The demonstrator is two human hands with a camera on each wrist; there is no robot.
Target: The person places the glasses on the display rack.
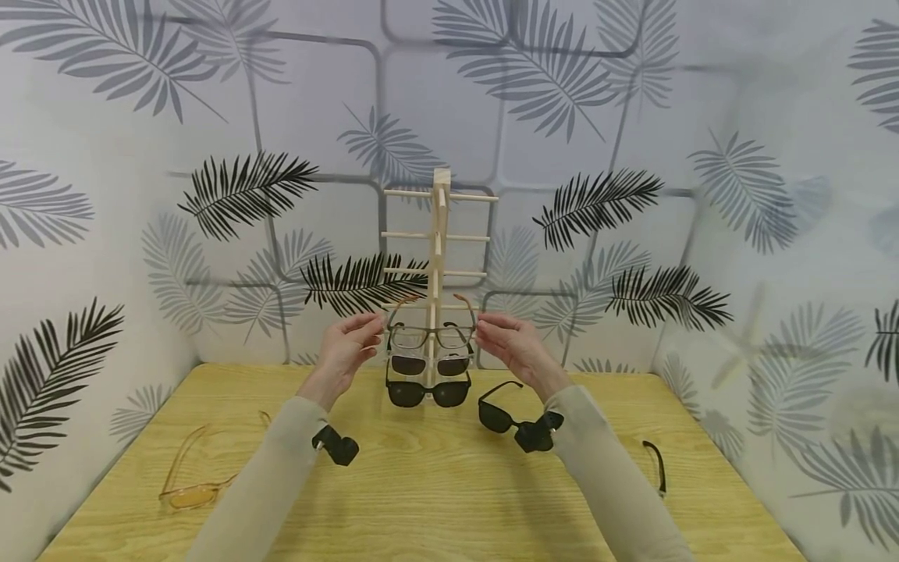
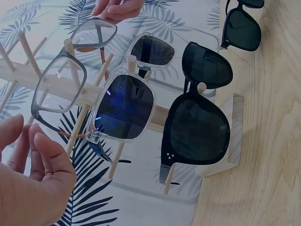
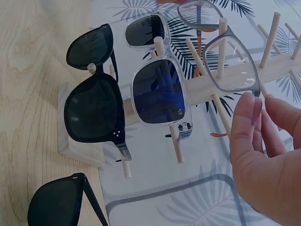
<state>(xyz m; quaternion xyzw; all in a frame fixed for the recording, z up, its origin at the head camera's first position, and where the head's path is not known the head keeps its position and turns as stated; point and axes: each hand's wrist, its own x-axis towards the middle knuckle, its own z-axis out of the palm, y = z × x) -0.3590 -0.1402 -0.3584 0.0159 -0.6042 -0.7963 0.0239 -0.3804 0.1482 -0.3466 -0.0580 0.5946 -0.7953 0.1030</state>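
Hands L & R, clear-lens specs betw., rack post behind

My hand pinches one corner of the see-through glasses. Beside them, blue sunglasses and black sunglasses sit on the wooden stand. Another dark pair is nearby.

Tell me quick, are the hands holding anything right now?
Left hand: curled at one end of the clear-lens glasses; can't tell if it's pinching.
Right hand: curled at their other end; can't tell either.
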